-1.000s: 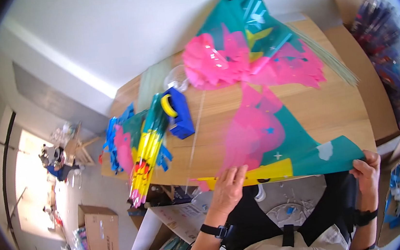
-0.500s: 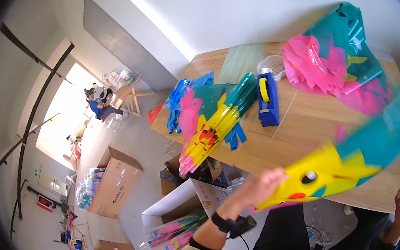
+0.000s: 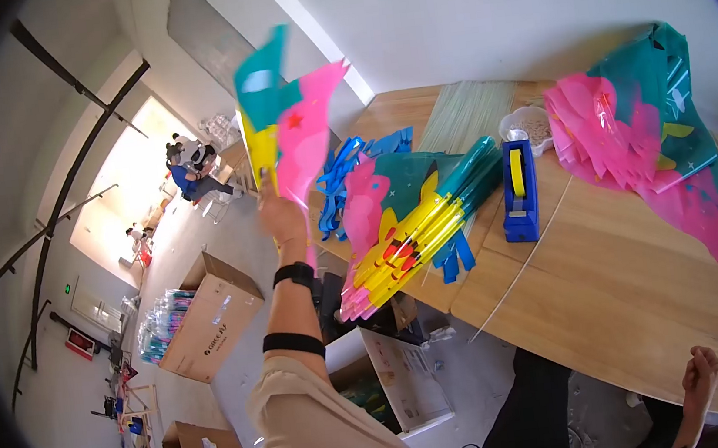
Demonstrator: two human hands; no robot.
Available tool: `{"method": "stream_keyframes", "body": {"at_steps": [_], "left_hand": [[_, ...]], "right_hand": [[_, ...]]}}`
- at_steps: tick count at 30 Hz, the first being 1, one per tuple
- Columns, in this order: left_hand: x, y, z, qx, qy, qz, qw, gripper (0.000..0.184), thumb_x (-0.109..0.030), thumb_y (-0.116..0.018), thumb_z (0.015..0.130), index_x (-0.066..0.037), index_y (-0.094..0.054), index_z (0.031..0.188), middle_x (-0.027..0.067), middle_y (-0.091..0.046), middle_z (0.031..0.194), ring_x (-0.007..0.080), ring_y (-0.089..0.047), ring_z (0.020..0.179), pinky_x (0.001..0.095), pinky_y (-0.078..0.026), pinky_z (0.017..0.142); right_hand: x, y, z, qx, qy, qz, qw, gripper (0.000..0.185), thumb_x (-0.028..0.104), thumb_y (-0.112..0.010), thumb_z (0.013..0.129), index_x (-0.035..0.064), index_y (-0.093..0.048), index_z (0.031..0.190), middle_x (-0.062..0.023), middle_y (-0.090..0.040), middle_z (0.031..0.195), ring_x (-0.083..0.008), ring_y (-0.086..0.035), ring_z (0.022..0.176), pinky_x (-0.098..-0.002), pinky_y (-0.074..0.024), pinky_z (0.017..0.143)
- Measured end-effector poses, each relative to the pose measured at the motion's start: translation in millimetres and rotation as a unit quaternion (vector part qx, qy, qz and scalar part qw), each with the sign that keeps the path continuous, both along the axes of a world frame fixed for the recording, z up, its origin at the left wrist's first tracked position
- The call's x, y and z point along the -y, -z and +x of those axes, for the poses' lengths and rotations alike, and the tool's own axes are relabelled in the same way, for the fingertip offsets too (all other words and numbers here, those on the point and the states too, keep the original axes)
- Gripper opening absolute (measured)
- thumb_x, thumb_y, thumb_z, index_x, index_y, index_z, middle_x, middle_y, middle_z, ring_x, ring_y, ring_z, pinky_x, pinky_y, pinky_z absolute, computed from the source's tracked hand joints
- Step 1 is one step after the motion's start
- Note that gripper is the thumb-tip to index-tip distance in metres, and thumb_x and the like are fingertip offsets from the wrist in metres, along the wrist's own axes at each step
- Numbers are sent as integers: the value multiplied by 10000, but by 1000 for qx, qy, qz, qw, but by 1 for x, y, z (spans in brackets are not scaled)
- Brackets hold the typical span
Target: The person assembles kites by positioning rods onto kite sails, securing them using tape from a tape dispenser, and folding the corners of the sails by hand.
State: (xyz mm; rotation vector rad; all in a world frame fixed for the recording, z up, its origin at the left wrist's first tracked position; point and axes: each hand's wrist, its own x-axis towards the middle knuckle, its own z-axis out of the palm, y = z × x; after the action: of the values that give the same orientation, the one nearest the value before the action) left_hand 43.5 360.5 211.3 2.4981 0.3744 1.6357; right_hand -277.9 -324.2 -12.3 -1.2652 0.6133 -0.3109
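Note:
My left hand [image 3: 281, 215] is raised past the table's left end, closed round a printed sheet [image 3: 306, 138] of teal, pink and yellow that stands up from it. My right hand [image 3: 700, 370] is low beside the table's front right edge, fingers curled, with nothing visible in it. Rolled yellow and teal sheets [image 3: 418, 240] lie in a bundle on the table's left part, over blue strips [image 3: 454, 258]. Right of them stands a blue tape dispenser [image 3: 521, 207] with yellow tape. A pile of pink and teal sheets [image 3: 620, 122] lies at the back right.
The wooden table [image 3: 616, 258] runs along the wall. Thin pale sticks [image 3: 468, 112] and a small bowl [image 3: 528, 127] are at its back. Below are an open white box [image 3: 406, 376] and cardboard boxes [image 3: 211, 318]. A person [image 3: 188, 176] sits far off.
My left hand has carried the sheet from the table's front edge up and to the left. My right hand has come off the sheet and its fingers have curled. The view has turned left.

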Motion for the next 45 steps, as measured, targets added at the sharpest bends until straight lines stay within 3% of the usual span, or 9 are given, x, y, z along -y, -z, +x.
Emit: {"method": "stream_keyframes", "body": {"at_steps": [2, 6, 11, 14, 17, 24, 29, 38, 45], "left_hand": [[-7, 28, 26, 9, 79, 150, 985, 431, 1, -498, 813, -78, -555, 1233, 173, -632, 1080, 378, -592, 983, 506, -460, 802], [23, 98, 51, -177, 77, 71, 979, 507, 5, -474, 801, -242, -571, 1234, 47, -577, 1238, 331, -436, 1235, 738, -232, 933], [54, 166, 65, -383, 121, -29, 915, 497, -25, -451, 834, -272, -564, 1250, 48, -519, 1316, 308, -405, 1277, 763, -183, 942], [58, 200, 69, -450, 150, -64, 878, 465, -52, -439, 851, -260, -572, 1244, 77, -541, 1290, 278, -447, 1249, 689, -246, 975], [45, 232, 81, -521, 233, -156, 806, 402, -100, -440, 866, -191, -580, 1232, 142, -593, 1193, 288, -544, 1131, 419, -391, 965], [64, 176, 58, -372, 231, -95, 894, 356, -208, -549, 873, -57, -577, 1194, 193, -588, 1186, 361, -535, 1128, 414, -417, 974], [145, 105, 46, -159, 322, -118, 926, 175, -69, -621, 831, -27, -631, 1000, 111, -644, 973, 233, -605, 894, 324, -474, 787], [423, 127, 10, -285, 597, -94, 744, 33, -27, -634, 773, -7, -609, 779, 102, -585, 683, 205, -557, 630, 297, -433, 582], [613, 198, 11, -316, 678, -57, 661, 113, -76, -673, 769, -12, -608, 837, 91, -602, 793, 192, -568, 750, 296, -450, 659]], "right_hand": [[-7, 3, 7, -16, -2, -18, 1000, 109, 169, -601, 881, 63, -577, 876, 22, -490, 569, -8, -373, 390, -148, -237, 330], [-14, 18, 11, -48, -19, -85, 995, 114, 171, -577, 883, 58, -569, 867, 9, -489, 572, -23, -364, 390, -160, -233, 339], [-10, 42, 12, -96, 9, -101, 990, 102, 177, -578, 879, 78, -560, 860, 17, -479, 573, -21, -389, 424, -157, -246, 351], [-2, 62, 10, -120, 12, -97, 988, 88, 175, -577, 876, 91, -556, 859, 24, -475, 575, -23, -396, 431, -158, -251, 354], [0, 72, 14, -124, 20, -102, 987, 79, 166, -575, 873, 96, -554, 844, 28, -469, 571, -28, -393, 426, -163, -258, 357], [-22, 42, 26, -94, -4, -132, 987, 115, 107, -602, 852, 55, -563, 758, 5, -490, 563, -55, -403, 417, -198, -284, 373], [-38, 10, 29, -87, 6, -76, 993, 93, 67, -579, 852, 7, -583, 782, -40, -547, 574, -73, -437, 417, -208, -313, 384], [-41, 11, 19, -52, -17, -25, 998, 51, 24, -566, 860, -3, -610, 853, -33, -576, 621, -66, -484, 460, -212, -383, 422], [-36, 6, 14, -44, -36, -53, 997, 42, 30, -575, 864, -5, -599, 864, -16, -575, 625, -68, -532, 508, -218, -427, 465]]}}
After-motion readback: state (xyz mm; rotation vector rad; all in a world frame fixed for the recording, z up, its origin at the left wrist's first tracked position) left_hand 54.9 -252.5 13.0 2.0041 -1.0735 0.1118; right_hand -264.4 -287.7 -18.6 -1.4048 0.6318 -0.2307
